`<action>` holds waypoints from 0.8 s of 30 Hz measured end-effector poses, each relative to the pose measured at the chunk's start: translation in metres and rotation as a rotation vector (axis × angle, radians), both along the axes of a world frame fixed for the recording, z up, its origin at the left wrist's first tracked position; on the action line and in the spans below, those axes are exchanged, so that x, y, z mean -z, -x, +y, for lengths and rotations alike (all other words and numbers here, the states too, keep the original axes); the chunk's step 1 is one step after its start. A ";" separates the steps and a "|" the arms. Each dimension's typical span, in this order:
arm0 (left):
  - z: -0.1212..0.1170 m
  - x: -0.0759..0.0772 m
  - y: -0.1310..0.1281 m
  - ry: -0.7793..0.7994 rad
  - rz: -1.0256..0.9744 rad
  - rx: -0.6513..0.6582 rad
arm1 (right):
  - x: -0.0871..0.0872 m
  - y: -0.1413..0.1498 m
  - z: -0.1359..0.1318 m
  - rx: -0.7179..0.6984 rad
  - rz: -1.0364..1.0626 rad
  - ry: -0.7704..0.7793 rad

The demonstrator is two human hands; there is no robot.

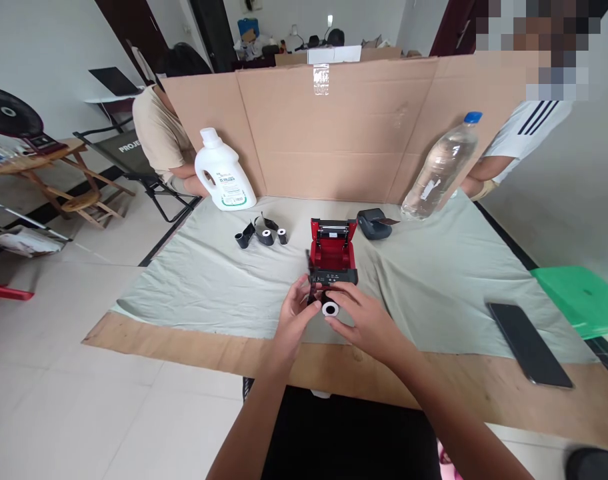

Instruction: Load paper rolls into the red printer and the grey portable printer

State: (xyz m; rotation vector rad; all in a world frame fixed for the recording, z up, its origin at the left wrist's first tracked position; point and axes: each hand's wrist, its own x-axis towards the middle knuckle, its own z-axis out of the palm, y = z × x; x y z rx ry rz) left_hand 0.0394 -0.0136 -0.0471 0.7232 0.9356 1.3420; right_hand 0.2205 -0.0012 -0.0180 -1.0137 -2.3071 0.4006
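Both hands are near the middle of the table, just in front of a small red and black printer (pixel 333 253) with its lid raised and its red compartment bare. Between my fingers is a small roll of black paper (pixel 330 309), its pale end with a dark hole facing me. My right hand (pixel 360 317) grips the roll from the right, fingers curled over it. On the other side, my left hand (pixel 299 312) pinches a dark strip (pixel 311 283) that stands up beside the printer's left edge. Where strip and roll join is hidden by my fingers.
Several small black rolls (pixel 267 237) lie left of the printer. A dark grey device (pixel 375 224) sits behind right. Further back stand a white jug (pixel 225 172), a clear bottle (pixel 441 170) and a cardboard screen (pixel 334 133). A phone (pixel 529 343) lies right. Two people sit beyond.
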 end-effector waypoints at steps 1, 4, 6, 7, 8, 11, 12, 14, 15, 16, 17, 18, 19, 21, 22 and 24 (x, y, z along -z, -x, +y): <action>-0.003 0.001 -0.002 -0.013 -0.024 -0.016 | 0.002 -0.001 0.001 -0.006 0.041 0.025; -0.010 0.004 -0.004 -0.078 -0.112 -0.039 | 0.006 -0.003 0.004 -0.005 0.190 0.103; -0.015 0.006 0.000 -0.122 -0.143 -0.085 | 0.007 -0.005 0.007 0.017 0.279 0.143; -0.016 0.008 0.004 -0.142 -0.140 -0.120 | 0.006 -0.007 0.009 0.033 0.313 0.168; -0.017 0.009 0.009 -0.162 -0.129 -0.154 | 0.004 -0.008 0.011 0.045 0.339 0.193; -0.017 0.014 0.026 -0.208 -0.059 -0.193 | -0.002 -0.014 0.022 0.055 0.412 0.255; -0.017 0.015 0.031 -0.213 -0.023 -0.182 | -0.004 -0.016 0.027 0.045 0.434 0.286; -0.014 0.016 0.037 -0.215 0.062 -0.166 | -0.007 -0.018 0.041 0.025 0.490 0.384; -0.012 0.016 0.039 -0.219 0.107 -0.164 | -0.007 -0.019 0.049 0.017 0.523 0.461; -0.010 0.015 0.038 -0.230 0.150 -0.163 | -0.008 -0.018 0.058 0.017 0.564 0.551; -0.009 0.014 0.037 -0.247 0.189 -0.163 | -0.009 -0.017 0.066 0.021 0.616 0.652; -0.007 0.013 0.035 -0.267 0.225 -0.164 | -0.010 -0.016 0.075 0.023 0.669 0.759; -0.006 0.011 0.032 -0.285 0.257 -0.161 | -0.010 -0.014 0.082 0.026 0.719 0.858; -0.005 0.008 0.024 -0.304 0.307 -0.153 | -0.011 -0.012 0.095 0.051 0.763 0.978; -0.004 0.006 0.020 -0.299 0.323 -0.152 | -0.012 -0.011 0.100 0.065 0.741 0.983; -0.003 0.004 0.012 -0.264 0.336 -0.163 | -0.010 -0.010 0.110 0.067 0.625 0.875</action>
